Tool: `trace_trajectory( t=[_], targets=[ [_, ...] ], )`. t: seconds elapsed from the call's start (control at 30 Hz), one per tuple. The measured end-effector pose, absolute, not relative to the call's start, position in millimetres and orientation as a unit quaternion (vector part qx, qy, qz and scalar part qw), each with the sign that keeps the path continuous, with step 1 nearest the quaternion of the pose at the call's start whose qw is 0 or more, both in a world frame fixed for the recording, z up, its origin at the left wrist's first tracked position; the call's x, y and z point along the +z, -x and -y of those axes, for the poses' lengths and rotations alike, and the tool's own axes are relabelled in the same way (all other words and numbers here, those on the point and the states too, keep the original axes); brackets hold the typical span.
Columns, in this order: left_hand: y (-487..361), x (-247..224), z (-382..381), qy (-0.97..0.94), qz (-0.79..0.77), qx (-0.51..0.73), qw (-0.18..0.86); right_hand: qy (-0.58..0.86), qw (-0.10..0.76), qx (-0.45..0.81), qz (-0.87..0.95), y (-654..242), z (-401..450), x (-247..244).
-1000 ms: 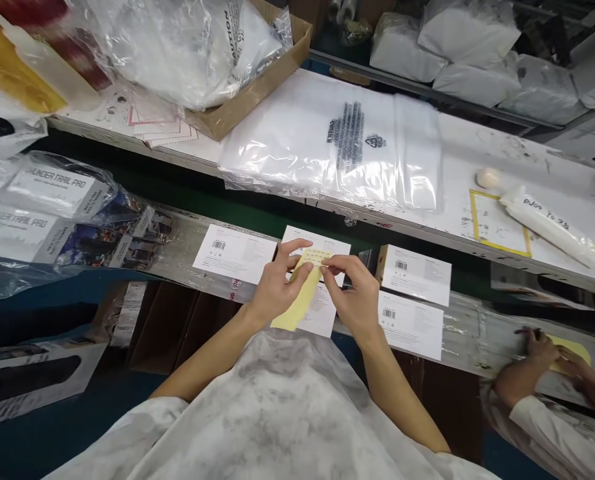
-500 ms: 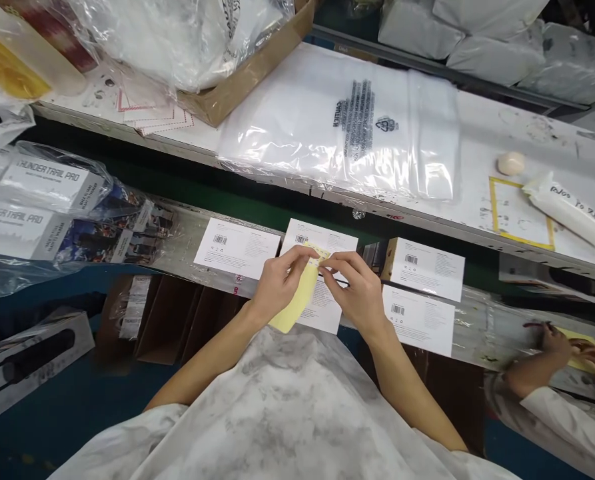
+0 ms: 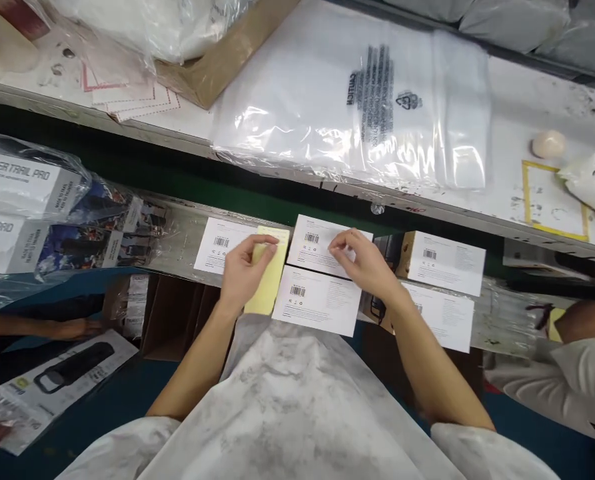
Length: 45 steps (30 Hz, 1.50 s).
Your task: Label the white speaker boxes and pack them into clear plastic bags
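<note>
My left hand (image 3: 245, 272) is closed on a yellow label sheet (image 3: 268, 279), pinching it near the top edge. The sheet hangs over the right end of a white box (image 3: 208, 255). My right hand (image 3: 361, 261) is held in a pinch just above another white box (image 3: 322, 233) with a printed barcode; whatever is between the fingertips is too small to make out. Nearer to me lies a third white box (image 3: 317, 303), its printed face up. More such boxes, including one at the right (image 3: 447, 263), stand beyond my right wrist.
A shelf ahead carries a stack of clear plastic bags (image 3: 297, 100) and a cardboard carton (image 3: 227, 60). Bagged boxes (image 3: 22, 183) stand at the left. Another person's hand (image 3: 80, 328) is near a packaged box (image 3: 72, 373); a co-worker's arm (image 3: 584, 320) is at the right.
My hands have separated. The left has moved leftward with the yellow sheet, uncovering the near middle box; the right has come off the sheet to hover over the far middle box.
</note>
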<state>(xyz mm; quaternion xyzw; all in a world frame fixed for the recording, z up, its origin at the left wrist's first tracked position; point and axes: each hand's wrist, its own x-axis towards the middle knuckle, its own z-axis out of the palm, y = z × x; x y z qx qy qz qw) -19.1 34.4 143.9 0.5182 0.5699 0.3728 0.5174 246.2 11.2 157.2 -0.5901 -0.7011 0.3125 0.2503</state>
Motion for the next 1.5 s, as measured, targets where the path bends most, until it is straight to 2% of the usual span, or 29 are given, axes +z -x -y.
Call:
trace_trajectory(
  t=[0.23, 0.47, 0.9, 1.0, 1.1, 1.17, 1.5],
  targets=[
    [44.9, 120.5, -53.7, -0.552, -0.564, 0.381, 0.482, 0.588, 0.112, 0.268, 0.755, -240.6, -31.1, 141.6],
    [44.0, 114.7, -50.3, -0.554, -0.555, 0.388, 0.485, 0.598, 0.072, 0.204, 0.772, -232.1, -28.2, 141.8],
    [50.0, 127.3, -41.2, -0.548, -0.523, 0.364, 0.542, 0.631, 0.116, 0.195, 0.742, -226.0, -23.5, 139.7],
    [51.4, 136.9, -31.8, -0.572, -0.526, 0.336, 0.532, 0.631, 0.187, 0.23, 0.717, -207.3, -19.9, 157.7],
    [50.9, 143.9, -22.3, -0.608, -0.526, 0.318, 0.503, 0.579, 0.287, 0.269, 0.714, -172.1, -11.8, 173.8],
    [51.4, 146.1, -16.9, -0.621, -0.526, 0.323, 0.483, 0.548, 0.321, 0.282, 0.719, -149.2, -7.4, 177.0],
    [79.4, 150.3, 0.6, -0.619, -0.576, 0.348, 0.405, 0.503, 0.302, 0.212, 0.781, -109.3, -12.2, 165.6]
  ],
)
